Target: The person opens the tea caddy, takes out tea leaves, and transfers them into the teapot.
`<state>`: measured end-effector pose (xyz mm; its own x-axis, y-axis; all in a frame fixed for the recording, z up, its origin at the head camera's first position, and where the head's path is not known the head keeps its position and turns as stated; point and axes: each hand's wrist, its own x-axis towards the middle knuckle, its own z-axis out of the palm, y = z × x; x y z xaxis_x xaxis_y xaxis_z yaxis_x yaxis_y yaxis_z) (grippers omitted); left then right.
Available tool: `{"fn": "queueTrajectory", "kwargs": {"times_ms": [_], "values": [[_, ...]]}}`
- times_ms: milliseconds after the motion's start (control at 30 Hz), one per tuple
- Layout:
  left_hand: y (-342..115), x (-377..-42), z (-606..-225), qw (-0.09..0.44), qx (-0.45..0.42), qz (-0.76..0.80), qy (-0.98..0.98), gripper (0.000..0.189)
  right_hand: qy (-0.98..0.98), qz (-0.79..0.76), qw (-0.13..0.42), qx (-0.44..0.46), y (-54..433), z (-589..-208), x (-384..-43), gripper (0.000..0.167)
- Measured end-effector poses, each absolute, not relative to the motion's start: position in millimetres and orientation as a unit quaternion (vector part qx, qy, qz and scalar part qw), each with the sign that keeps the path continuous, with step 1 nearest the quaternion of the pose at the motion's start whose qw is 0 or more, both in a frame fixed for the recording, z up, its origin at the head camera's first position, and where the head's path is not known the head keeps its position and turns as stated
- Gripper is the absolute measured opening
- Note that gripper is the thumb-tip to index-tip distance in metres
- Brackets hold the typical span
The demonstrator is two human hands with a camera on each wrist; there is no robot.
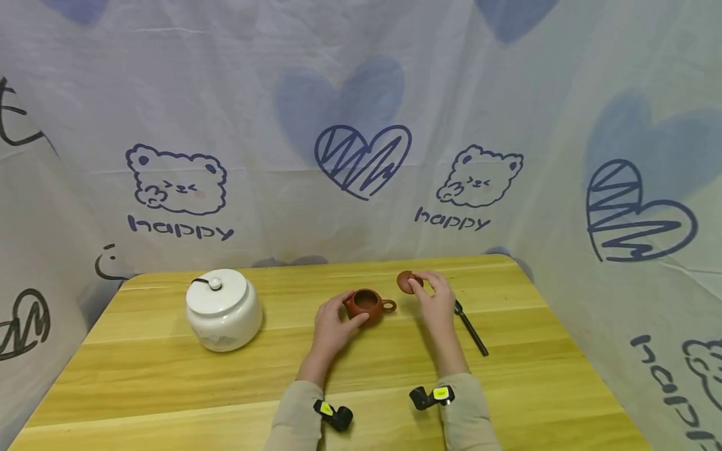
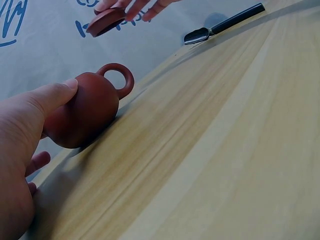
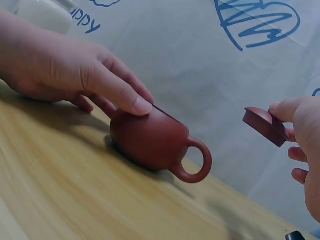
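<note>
A reddish-brown clay teapot (image 1: 372, 317) stands uncovered on the wooden table, its loop handle (image 3: 204, 167) toward the right. My left hand (image 1: 333, 327) grips the teapot from the left, with the thumb on the near side of its rim. Off to the right, my right hand (image 1: 437, 302) pinches the teapot's round lid (image 1: 405, 282) between thumb and fingers. In the right wrist view the lid (image 3: 265, 126) is tilted and held above the table, apart from the teapot. The left hand hides the teapot's left side.
On the left of the table (image 1: 169, 376) stands a white lidded ceramic jar (image 1: 224, 313). A dark scoop (image 1: 471, 329) with a long black handle lies just right of my right forearm. Printed cloth (image 1: 271, 207) hangs behind the table and along both sides.
</note>
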<state>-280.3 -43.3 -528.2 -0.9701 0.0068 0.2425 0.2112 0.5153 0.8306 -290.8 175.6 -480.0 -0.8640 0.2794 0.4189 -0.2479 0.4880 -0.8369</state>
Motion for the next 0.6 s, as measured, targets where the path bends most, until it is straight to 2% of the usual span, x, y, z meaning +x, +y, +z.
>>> {"fn": "queueTrajectory", "kwargs": {"times_ms": [600], "values": [[-43,-279,-526,0.109,-0.070,-0.493,-0.860,0.061,-0.844,0.474,0.248,-0.035,191,-510,-296,0.026]]}}
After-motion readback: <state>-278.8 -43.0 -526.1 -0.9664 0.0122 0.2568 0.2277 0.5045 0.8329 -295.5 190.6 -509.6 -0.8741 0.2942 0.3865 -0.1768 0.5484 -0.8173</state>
